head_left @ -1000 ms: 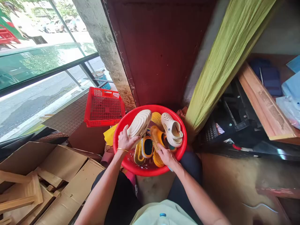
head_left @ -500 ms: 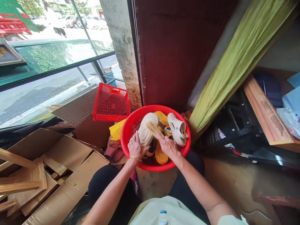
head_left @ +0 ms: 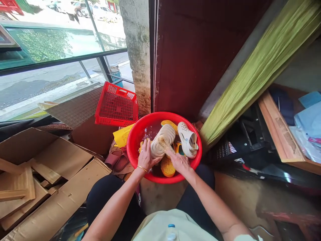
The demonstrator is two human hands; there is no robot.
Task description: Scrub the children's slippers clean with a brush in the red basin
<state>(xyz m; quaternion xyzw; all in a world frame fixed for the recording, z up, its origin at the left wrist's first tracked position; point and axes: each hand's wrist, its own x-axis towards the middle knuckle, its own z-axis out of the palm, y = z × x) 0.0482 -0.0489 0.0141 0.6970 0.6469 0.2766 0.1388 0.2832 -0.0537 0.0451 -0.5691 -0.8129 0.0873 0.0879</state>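
Note:
Over a red basin [head_left: 129,147], my left hand [head_left: 146,156] grips a cream clog [head_left: 167,132] by its near end, with the ridged sole turned up. My right hand [head_left: 180,162] is closed round a scrub brush [head_left: 165,144], whose bristles rest against that sole. A second cream clog [head_left: 186,140] with holes leans at the basin's right side. One yellow clog [head_left: 168,167] lies sole up below the brush, and another yellow clog [head_left: 169,124] is at the far rim. Water shows at the basin's left; the cream clog and my hands partly hide what else lies in it.
Behind the basin on the left stands a red plastic crate [head_left: 116,103], with a yellow sheet [head_left: 122,135] below it. Dark pink shoes [head_left: 117,160] and a cardboard box [head_left: 72,174] of wood pieces lie left. A green curtain [head_left: 240,90] hangs right, beside a wooden drawer [head_left: 281,134].
The cream clog has tilted to the right in my left hand, and yellow now shows behind that hand's fingers. The brush stays against the sole. My view has shifted slightly.

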